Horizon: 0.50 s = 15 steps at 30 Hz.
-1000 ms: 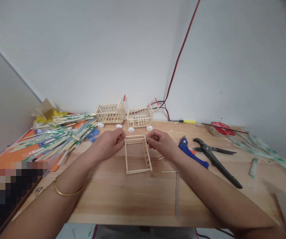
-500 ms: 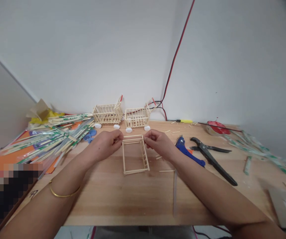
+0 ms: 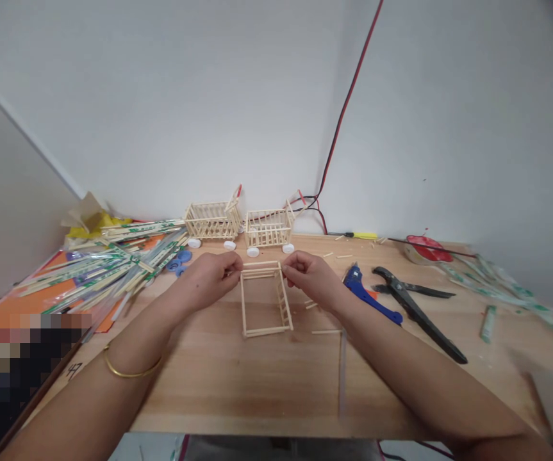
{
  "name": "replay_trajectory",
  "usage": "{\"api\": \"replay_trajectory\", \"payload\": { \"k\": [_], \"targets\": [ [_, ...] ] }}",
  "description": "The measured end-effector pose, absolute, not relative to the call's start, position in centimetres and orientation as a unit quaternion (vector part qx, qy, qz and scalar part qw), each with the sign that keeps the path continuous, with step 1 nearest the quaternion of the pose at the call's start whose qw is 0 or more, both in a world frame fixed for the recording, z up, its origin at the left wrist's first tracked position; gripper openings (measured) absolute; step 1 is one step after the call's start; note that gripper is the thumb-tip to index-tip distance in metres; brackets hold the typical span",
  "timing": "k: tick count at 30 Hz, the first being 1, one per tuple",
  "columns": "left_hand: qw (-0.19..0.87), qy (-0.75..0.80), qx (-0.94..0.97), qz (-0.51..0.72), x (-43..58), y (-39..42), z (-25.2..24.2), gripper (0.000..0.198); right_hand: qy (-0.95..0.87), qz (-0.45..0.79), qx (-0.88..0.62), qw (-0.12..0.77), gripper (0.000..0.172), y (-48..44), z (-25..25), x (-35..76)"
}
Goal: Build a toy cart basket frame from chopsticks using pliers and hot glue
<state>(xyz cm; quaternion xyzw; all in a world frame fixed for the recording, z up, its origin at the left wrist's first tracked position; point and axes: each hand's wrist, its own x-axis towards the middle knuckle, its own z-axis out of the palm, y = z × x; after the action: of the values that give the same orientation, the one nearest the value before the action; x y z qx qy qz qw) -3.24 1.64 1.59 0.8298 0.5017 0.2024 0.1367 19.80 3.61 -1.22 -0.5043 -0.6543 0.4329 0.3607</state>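
A rectangular frame of thin wooden sticks [image 3: 244, 304] rests on the wooden table between my hands, with short rungs along its right side. My left hand [image 3: 221, 274] pinches the frame's far left corner. At the far right corner, my right hand [image 3: 302, 272] has thumb and finger closed on the frame. Behind it stand two small stick carts with white wheels, one on the left [image 3: 213, 221] and one on the right [image 3: 269, 228]; each has a red-tipped handle.
Wrapped sticks [image 3: 127, 259] and blue discs [image 3: 179, 261] lie left. On the right are a blue glue gun [image 3: 370, 298], black cutters [image 3: 418, 314], a red-and-white dish [image 3: 427, 250] and wrappers [image 3: 502, 288]. A clear glue stick [image 3: 342, 374] lies near the front.
The whole view has shifted slightly, so everything appears a little further right. Both hands keep their pinch at the frame's far corners.
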Motion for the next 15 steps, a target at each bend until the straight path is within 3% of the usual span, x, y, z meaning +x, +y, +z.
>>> {"api": "replay_trajectory", "payload": {
  "k": [8,15],
  "targets": [
    [0.141,0.506,0.825,0.206,-3.4,1.8,1.6,0.014,-0.67,0.41,-0.502,0.362,0.012,3.5,-0.6,20.3],
    [0.179,0.519,0.78,0.302,-4.7,0.3,3.6,0.017,-0.698,0.286,-0.532,0.386,0.017,2.2,5.9,25.8]
  ]
}}
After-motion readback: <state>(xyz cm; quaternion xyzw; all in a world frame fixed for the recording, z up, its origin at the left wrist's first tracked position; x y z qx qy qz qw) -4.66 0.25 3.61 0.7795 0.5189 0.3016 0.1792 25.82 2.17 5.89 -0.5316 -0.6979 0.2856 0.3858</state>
